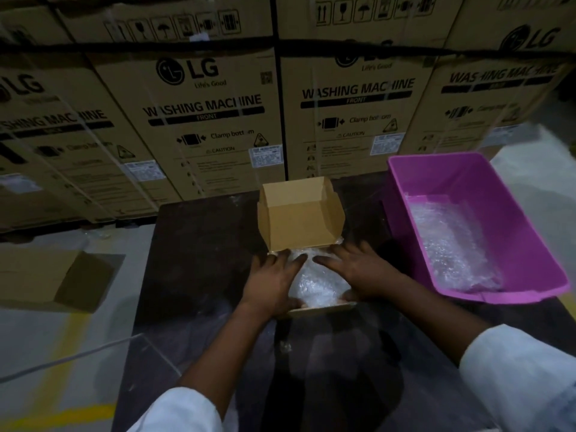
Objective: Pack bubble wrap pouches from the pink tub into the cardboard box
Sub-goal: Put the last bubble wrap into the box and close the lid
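You have 2 hands in view, the left hand (270,282) and the right hand (361,269), 1 small cardboard box (299,219), 1 pink tub (511,213) and 1 open carton (50,279) on the floor; the bubble wrap pouches (318,283) overlap too much for you to count

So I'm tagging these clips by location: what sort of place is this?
Most likely a warehouse or packing area. Stacked washing machine cartons form the back wall, yellow floor lines mark the concrete, and both hands press bubble wrap pouches into a cardboard box.
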Motion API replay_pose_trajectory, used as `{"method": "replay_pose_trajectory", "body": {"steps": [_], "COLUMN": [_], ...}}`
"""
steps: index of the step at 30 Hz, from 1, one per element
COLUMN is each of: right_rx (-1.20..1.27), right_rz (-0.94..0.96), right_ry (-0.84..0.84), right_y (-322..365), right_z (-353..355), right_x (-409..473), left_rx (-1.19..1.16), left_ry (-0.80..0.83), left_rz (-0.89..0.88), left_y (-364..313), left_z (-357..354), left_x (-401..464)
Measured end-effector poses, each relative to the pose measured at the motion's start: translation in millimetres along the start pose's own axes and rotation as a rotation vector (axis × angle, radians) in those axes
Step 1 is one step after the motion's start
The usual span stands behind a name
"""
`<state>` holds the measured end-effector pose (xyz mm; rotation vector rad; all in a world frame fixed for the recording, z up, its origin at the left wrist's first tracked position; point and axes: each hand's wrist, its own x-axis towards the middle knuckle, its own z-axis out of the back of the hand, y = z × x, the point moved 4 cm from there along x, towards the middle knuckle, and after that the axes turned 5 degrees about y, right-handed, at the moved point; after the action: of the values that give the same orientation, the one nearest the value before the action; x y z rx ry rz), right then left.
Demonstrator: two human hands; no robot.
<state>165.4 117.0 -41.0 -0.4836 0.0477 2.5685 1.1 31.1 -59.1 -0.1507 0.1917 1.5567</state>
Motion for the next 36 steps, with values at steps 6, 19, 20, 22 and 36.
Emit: {"method": "replay_pose_trajectory", "body": {"steps": [6, 19, 20, 22, 36], "right_rx": [-0.033, 1.371, 1.486, 1.709, 1.825], "right_rz": [0.047, -0.632, -0.665, -0.705, -0.674], "right_ry": [0.028, -0.624, -0.588, -0.413, -0.180], "right_y": [1, -78, -83, -87, -73], "right_z": [3, 49, 50, 54, 48], "right_x": [6, 31, 37, 50, 77], "left_rx": [0.058, -1.391, -1.438, -1.545, -1.595], "left_ry": [0.012, -0.563, -0.470, -0.317, -0.071], "left_rz": [-0.032, 0.664, 0.711, 0.743, 0.637], "left_y": [-2, 87, 94, 101, 85], "left_z": [1, 18, 14, 13, 28], "left_x": [5, 29, 40, 58, 85]}}
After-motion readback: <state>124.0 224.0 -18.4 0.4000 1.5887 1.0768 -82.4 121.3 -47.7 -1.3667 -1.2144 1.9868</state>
